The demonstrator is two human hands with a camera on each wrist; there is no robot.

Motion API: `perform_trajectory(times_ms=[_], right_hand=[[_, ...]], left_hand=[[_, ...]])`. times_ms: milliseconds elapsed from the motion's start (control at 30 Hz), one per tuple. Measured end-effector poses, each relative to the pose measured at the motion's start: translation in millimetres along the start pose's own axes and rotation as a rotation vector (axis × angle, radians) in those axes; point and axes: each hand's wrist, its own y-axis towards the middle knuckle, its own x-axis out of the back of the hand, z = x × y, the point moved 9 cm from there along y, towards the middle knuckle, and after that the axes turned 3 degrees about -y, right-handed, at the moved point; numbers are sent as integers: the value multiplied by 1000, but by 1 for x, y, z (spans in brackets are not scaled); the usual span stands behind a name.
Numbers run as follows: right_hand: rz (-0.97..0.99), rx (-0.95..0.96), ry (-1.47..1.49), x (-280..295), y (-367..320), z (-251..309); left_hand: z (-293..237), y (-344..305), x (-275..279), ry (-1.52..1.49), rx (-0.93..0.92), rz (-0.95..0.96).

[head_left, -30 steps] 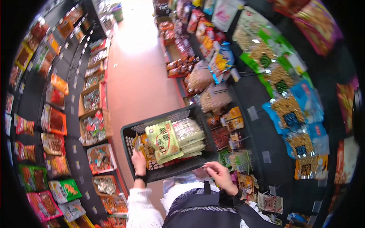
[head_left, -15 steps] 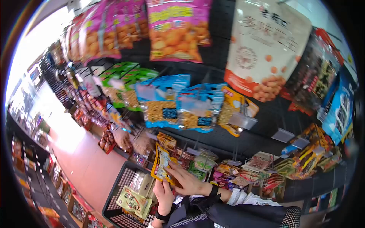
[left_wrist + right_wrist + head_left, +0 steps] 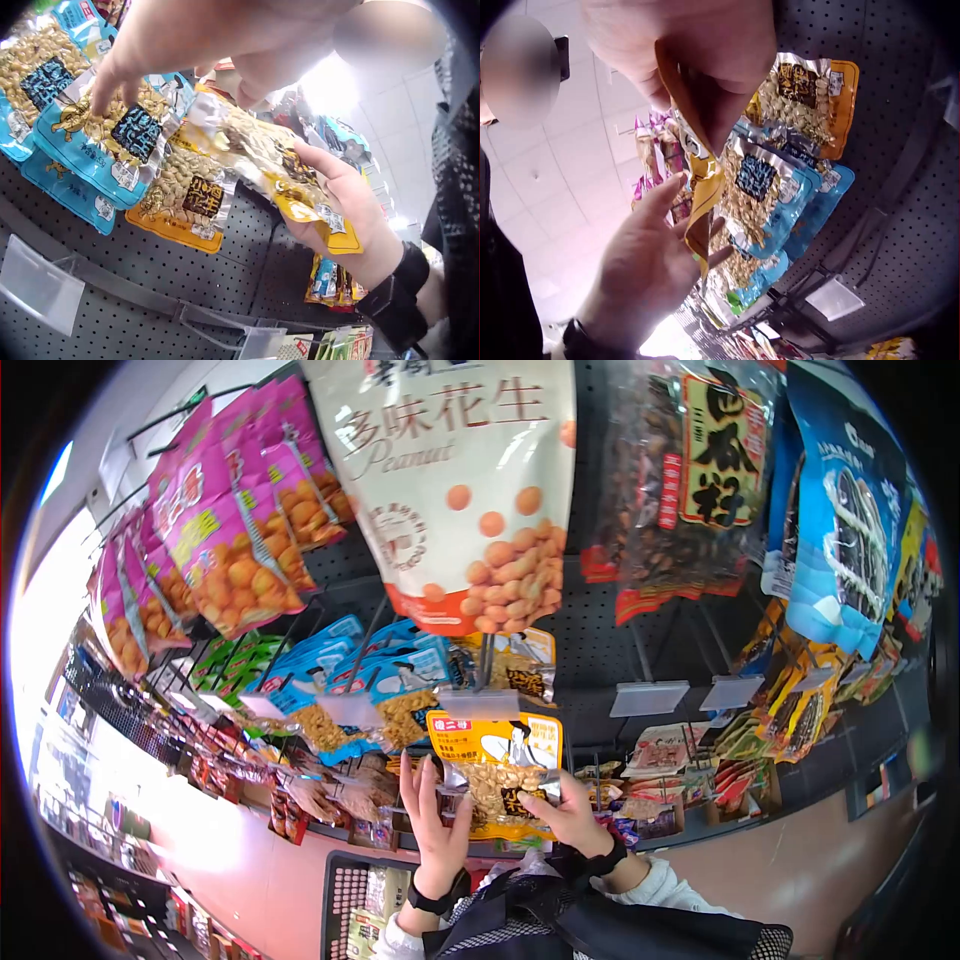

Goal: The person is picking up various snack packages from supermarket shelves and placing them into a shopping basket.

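Observation:
A yellow bag of peanuts (image 3: 500,745), with a clear window over the nuts, is held upright before the rack in the head view. My right hand (image 3: 572,818) grips its right side, thumb across the front. Beside the bag's left edge is my left hand (image 3: 435,825), its fingers extended and spread. The left wrist view shows the right hand (image 3: 349,202) pinching the tilted bag (image 3: 262,150), with the left hand (image 3: 225,37) above. From the right wrist, the bag (image 3: 705,195) appears edge-on, and the left hand (image 3: 649,259) is close to it with straight fingers.
Blue peanut bags (image 3: 400,680) and another yellow bag (image 3: 525,660) hang on hooks behind. A large white peanut pouch (image 3: 460,490) hangs above. Clear price holders (image 3: 650,698) jut from the rack. A black basket (image 3: 331,900) is low at the left.
The view has turned from the aisle and basket to the rack. My left hand was at the basket, then on the yellow bag with the right; now its fingers spread beside it.

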Motion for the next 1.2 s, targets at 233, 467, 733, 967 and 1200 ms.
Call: perform_trajectory(times_ms=[233, 467, 733, 967, 1200], right_hand=[[61, 33, 35, 9, 24, 16], [150, 15, -90, 13, 30, 13], [278, 101, -75, 13, 43, 26], [310, -8, 57, 12, 51, 18], [327, 11, 161, 12, 48, 13]], left_hand=[[10, 7, -15, -108, 83, 58], [24, -6, -21, -117, 78, -51], [28, -15, -34, -266, 84, -151], [22, -2, -36, -200, 130, -178], [20, -8, -35, -126, 220, -185]])
